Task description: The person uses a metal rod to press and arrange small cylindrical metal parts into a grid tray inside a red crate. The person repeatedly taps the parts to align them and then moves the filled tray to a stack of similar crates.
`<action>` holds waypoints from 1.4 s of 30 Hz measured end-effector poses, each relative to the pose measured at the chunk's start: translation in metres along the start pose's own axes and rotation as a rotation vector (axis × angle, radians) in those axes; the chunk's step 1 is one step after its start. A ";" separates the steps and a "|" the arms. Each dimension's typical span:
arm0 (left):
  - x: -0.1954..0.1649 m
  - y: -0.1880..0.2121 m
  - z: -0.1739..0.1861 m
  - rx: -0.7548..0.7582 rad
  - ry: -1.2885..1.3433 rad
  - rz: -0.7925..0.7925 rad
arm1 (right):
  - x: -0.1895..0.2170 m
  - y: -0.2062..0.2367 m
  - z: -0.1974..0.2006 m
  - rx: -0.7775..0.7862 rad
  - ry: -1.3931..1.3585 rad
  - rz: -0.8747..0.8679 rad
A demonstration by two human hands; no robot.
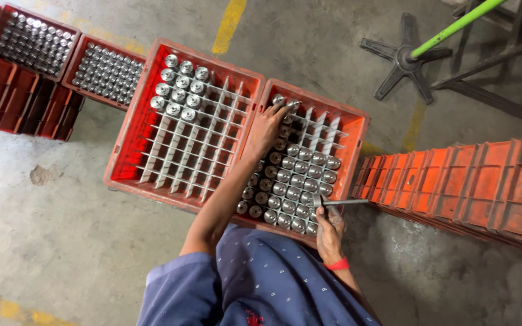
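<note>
The left hand [265, 128] is reaching to the far corner of the right crate [357, 130], fingers closing on a cylinder [280, 100] standing upright there. Nearer the body, the right hand [330, 232] is gripping a hammer [333, 203], handle lying rightward.

Red plastic crate [357, 130] on floor, split by grey grid into small square holes. Most holes hold shiny metal cylinders [297, 181], standing upright, round tops up. Far right holes bare. One shiny cylinder [284, 102] at far left corner, under left hand [267, 127] fingers. Thin grey metal rod [341, 202] lies flat over near right rim, held by right hand [330, 232].
</note>
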State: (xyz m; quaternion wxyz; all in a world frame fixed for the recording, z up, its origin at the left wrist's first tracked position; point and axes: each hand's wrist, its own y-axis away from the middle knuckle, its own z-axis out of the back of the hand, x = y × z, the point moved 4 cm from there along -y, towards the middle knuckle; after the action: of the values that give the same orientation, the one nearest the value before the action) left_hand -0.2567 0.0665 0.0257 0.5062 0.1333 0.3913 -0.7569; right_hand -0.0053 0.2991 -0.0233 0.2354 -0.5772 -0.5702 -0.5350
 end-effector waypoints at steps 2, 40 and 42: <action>0.006 0.023 0.025 -0.084 0.069 0.080 | 0.001 0.003 0.001 0.025 -0.027 -0.002; -0.115 0.173 0.068 0.242 0.167 0.530 | 0.059 0.032 -0.109 0.256 0.198 0.006; -0.117 0.173 0.067 0.236 0.147 0.455 | 0.057 0.034 -0.107 0.291 0.196 0.049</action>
State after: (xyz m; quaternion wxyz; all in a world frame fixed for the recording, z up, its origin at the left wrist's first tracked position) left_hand -0.0404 0.0636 0.0611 0.6145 0.3308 0.2958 -0.6523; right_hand -0.0247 0.2198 0.0726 0.3836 -0.4960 -0.6017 -0.4947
